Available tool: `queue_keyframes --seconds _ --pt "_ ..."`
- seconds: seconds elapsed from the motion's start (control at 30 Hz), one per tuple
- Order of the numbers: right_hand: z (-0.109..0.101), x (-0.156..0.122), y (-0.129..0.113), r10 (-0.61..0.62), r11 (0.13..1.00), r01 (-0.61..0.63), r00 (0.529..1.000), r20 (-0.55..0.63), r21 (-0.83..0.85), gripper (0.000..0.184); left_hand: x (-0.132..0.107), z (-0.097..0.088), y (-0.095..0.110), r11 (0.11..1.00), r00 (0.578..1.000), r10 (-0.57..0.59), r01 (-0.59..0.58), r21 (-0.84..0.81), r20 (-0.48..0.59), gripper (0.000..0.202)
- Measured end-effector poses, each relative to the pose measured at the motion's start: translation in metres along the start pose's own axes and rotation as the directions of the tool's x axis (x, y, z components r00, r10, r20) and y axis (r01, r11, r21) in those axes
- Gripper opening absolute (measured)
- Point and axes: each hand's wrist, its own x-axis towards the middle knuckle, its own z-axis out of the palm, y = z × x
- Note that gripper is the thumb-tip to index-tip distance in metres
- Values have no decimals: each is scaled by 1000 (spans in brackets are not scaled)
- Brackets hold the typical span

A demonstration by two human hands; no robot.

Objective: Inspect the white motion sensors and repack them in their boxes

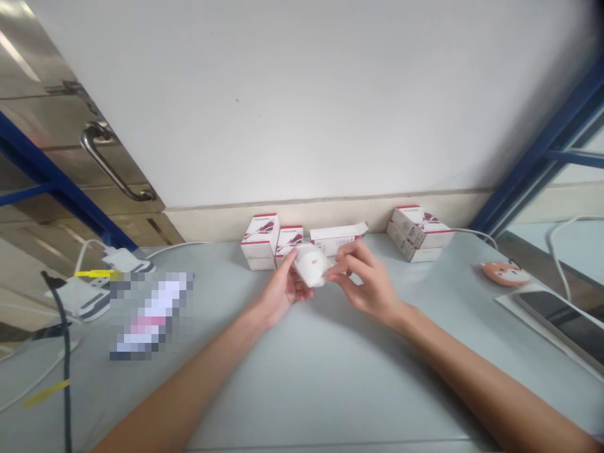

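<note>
My left hand (282, 291) is closed around a white, rounded object (312, 265) with a small reddish mark on its face. Its exact kind I cannot make out. At the object's right edge, my right hand (365, 277) has its thumb and fingers pinched together; a thin, pale bit seems to lie between them, too small to name. Behind the hands lies a long white and red box (336, 236) with a flap raised at its right end. Just left of it stands a small red and white box (289, 238), partly hidden by my left hand.
White and red boxes are stacked at the left (260, 242) and right (419, 233) along the wall. A pixelated flat item (153, 314) and power strips (127, 261) with cables lie left. At right are an orange animal-face item (504, 274) and a dark phone-like slab (561, 321).
</note>
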Motion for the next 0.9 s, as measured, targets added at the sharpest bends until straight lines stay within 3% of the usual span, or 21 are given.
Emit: queue_keyframes --seconds 0.03,0.13,0.2,0.27,0.33,0.43,0.5,0.6,0.63,0.67,0.8,0.9 --pt "0 0 -3 7 1000 -7 1000 17 -3 4 -1 2 0 1000 1000 13 -13 4 11 58" --pt "1 -2 -11 149 989 -150 984 95 6 58 -7 9 -1 998 997 60 -58 33 -48 56" --pt "1 -3 -14 261 963 -269 949 174 21 82 -8 15 0 993 987 96 -85 84 -131 60" --pt "1 -3 -14 325 930 -357 909 263 86 86 -6 20 3 978 964 154 -118 172 -215 66" --pt "0 -1 -10 314 902 -380 903 294 203 79 2 25 12 942 932 240 -157 295 -270 69" --pt "-5 6 0 284 890 -310 951 124 335 55 23 36 30 819 875 400 -209 534 -272 73" --pt "-12 12 8 312 899 -278 949 -50 337 45 41 46 42 704 837 502 -249 665 -218 77" --pt "-31 20 24 358 921 -281 883 -303 270 44 69 58 47 414 768 640 -384 825 36 63" --pt "-38 21 30 363 927 -288 851 -379 241 44 77 60 45 300 765 627 -412 860 148 52" --pt "-45 22 36 365 930 -298 817 -446 215 45 84 61 42 245 768 604 -432 868 212 45" --pt "-65 20 59 402 911 -369 703 -586 182 49 102 59 29 152 782 533 -465 872 323 51" --pt "-70 18 68 434 895 -398 678 -593 200 51 101 56 33 151 760 566 -475 867 318 45"
